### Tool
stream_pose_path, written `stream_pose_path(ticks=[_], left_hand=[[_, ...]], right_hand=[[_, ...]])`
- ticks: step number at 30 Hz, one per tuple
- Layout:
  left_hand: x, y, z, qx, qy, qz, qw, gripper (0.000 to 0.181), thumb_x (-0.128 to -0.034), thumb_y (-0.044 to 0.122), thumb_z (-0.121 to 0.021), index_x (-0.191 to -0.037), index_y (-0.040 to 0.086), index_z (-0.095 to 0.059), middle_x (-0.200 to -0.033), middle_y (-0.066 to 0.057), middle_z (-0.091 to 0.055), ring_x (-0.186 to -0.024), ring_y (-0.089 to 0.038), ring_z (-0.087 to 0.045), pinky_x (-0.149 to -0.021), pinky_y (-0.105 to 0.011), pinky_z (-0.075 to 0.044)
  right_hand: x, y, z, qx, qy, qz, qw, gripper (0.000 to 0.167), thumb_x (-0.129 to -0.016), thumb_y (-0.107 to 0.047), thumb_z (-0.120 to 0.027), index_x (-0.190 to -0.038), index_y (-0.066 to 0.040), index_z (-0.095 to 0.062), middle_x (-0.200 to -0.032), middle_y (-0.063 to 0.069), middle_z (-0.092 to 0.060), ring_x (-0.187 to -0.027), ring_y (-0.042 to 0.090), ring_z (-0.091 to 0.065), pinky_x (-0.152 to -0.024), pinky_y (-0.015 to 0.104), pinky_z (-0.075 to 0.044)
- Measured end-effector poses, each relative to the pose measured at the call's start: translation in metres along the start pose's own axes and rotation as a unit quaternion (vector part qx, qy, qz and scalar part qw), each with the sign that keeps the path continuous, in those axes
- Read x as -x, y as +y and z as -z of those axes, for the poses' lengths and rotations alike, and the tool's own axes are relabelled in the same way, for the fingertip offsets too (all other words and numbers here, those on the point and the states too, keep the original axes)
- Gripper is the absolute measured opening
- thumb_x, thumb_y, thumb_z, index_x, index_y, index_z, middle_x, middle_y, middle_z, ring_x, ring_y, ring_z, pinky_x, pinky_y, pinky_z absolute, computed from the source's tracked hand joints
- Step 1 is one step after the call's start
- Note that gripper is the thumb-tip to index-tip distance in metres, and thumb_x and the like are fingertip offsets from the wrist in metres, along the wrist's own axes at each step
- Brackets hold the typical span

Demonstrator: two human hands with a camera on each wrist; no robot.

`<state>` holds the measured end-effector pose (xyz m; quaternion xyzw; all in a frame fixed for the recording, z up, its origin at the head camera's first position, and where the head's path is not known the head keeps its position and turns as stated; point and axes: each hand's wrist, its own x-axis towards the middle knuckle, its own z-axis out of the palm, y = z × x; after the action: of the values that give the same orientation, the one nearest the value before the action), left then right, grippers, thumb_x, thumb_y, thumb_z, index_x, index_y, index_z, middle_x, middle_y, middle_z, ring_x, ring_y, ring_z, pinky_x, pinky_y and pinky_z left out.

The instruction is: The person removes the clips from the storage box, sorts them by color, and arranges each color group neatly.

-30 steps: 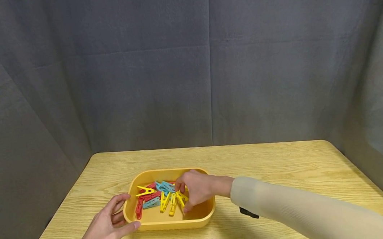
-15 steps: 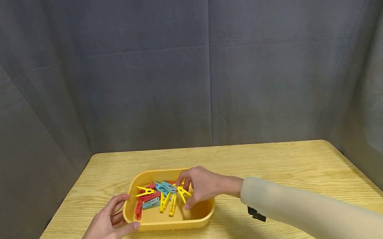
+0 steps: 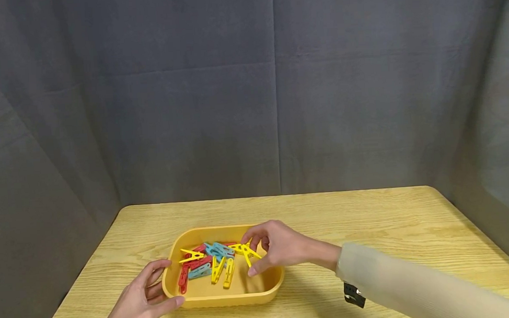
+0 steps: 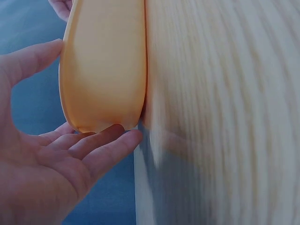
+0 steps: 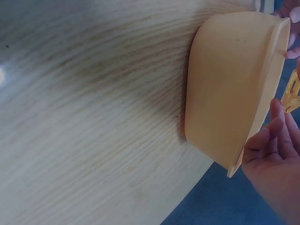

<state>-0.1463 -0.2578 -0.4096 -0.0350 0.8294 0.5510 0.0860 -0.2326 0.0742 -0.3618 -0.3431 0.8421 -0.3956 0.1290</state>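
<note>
In the head view a yellow plastic tub (image 3: 227, 300) holds several clothespins. My left hand (image 3: 138, 297) grips the tub's left end, thumb at the near corner and fingers along the far side. The left wrist view shows the thumb on the rim of the tub (image 4: 105, 61) and fingers against its end wall. My right hand (image 3: 280, 246) is over the right part of the tub and pinches a yellow clothespin (image 3: 247, 253), its legs spread. That clothespin (image 5: 291, 96) also shows at the right fingertips in the right wrist view.
Red clothespins (image 3: 183, 279), blue ones (image 3: 219, 250) and other yellow ones (image 3: 229, 273) lie mostly in the tub's left and middle. A wooden table (image 3: 348, 216) carries the tub. Grey curtains (image 3: 191, 109) hang behind and at the sides.
My right hand has risen and moved right with the yellow clothespin, away from the other clothespins. The left hand has kept its place on the tub.
</note>
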Motion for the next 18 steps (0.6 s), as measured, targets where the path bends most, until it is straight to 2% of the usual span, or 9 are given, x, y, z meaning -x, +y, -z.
stream_pose_path(ticks=[5,9,12,18], left_hand=[[-0.001,-0.002,0.002,0.006,-0.003,-0.009,0.9999,0.088,-0.0803,0.013,-0.094,-0.15,0.003,-0.04,-0.149,-0.027,-0.054,-0.134,-0.037,-0.058,-0.095,-0.035,-0.059],[-0.002,-0.005,0.003,0.028,-0.011,-0.014,0.9994,0.086,-0.0824,0.008,-0.092,-0.15,0.002,-0.039,-0.15,-0.027,-0.053,-0.135,-0.036,-0.057,-0.095,-0.034,-0.059],[-0.002,-0.005,0.003,0.023,-0.011,-0.017,0.9995,0.085,-0.0827,0.01,-0.092,-0.15,0.003,-0.04,-0.153,-0.027,-0.05,-0.136,-0.036,-0.057,-0.097,-0.035,-0.058],[-0.002,-0.003,0.003,0.018,-0.015,-0.023,0.9995,0.083,-0.083,0.01,-0.092,-0.149,0.003,-0.041,-0.155,-0.027,-0.048,-0.135,-0.036,-0.057,-0.096,-0.035,-0.059]], right_hand=[[0.008,0.001,0.002,-0.013,0.018,-0.012,0.9997,0.051,-0.074,-0.02,-0.098,-0.117,-0.008,-0.074,-0.092,-0.004,-0.065,-0.067,0.017,-0.051,-0.061,0.023,-0.042],[0.016,0.003,0.005,-0.022,0.034,-0.02,0.999,0.049,-0.075,-0.02,-0.098,-0.116,-0.007,-0.074,-0.094,0.006,-0.065,-0.067,0.016,-0.048,-0.06,0.023,-0.04],[0.023,0.005,0.01,-0.024,0.05,-0.024,0.9982,0.048,-0.075,-0.021,-0.097,-0.116,-0.008,-0.074,-0.094,0.009,-0.065,-0.068,0.016,-0.047,-0.06,0.024,-0.037],[0.037,0.014,0.024,-0.017,0.088,-0.024,0.9957,0.05,-0.075,-0.024,-0.097,-0.116,-0.007,-0.075,-0.092,0.006,-0.063,-0.067,0.013,-0.044,-0.06,0.024,-0.033]])
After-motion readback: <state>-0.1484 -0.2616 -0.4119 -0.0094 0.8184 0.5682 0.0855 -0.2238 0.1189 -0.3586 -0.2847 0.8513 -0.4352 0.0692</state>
